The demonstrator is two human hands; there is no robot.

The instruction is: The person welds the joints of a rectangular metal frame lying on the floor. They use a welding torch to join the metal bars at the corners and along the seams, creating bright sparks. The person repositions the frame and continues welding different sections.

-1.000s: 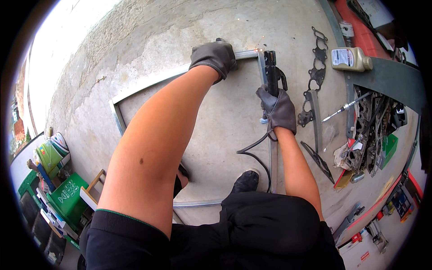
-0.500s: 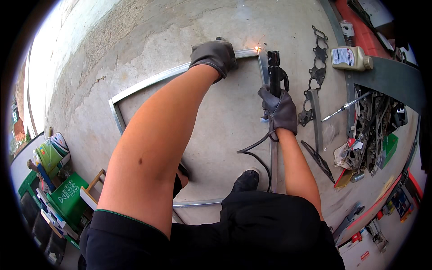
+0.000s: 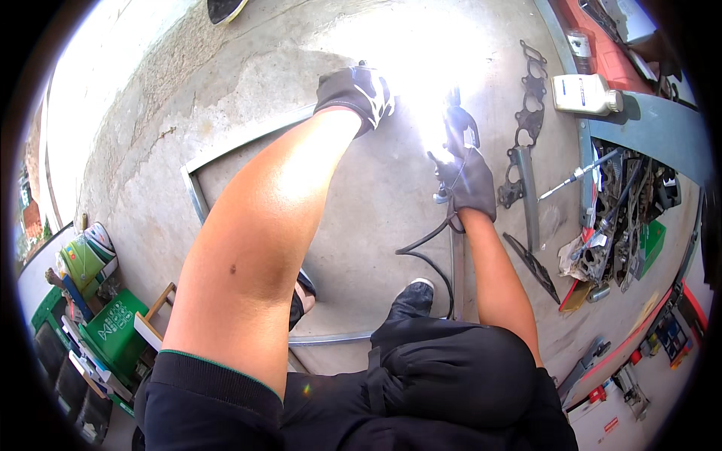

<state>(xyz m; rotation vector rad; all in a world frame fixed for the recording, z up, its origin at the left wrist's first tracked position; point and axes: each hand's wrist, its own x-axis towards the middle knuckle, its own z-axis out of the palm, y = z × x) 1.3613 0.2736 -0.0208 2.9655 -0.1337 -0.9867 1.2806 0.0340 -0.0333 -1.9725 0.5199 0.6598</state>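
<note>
A rectangular frame of silvery metal tubing (image 3: pixel 252 139) lies flat on the floor. My left hand (image 3: pixel 353 94), in a dark glove, is closed over its far bar. A black welding electrode holder (image 3: pixel 461 124) is gripped in my gloved right hand (image 3: pixel 470 177), beside the frame's right bar. Its black cable (image 3: pixel 425 248) loops down from that hand. A blinding white welding arc (image 3: pixel 421 83) burns at the frame's far right corner, between my hands. The glare hides that corner, the electrode and part of the holder's head.
Right of the holder lie a long flat gasket (image 3: pixel 532 98), a grey metal strip (image 3: pixel 530 199) and a wiper blade (image 3: pixel 532 270). A plastic bottle (image 3: pixel 583 94) stands by a shelf of metal parts (image 3: pixel 624 218). At left is a green crate (image 3: pixel 113 323). A shoe (image 3: pixel 226 9) shows at the far edge.
The small orange spark at the corner has become a large white glare, lighting my left glove and forearm. A shoe has come into view at the far edge. Both hands stay almost in place.
</note>
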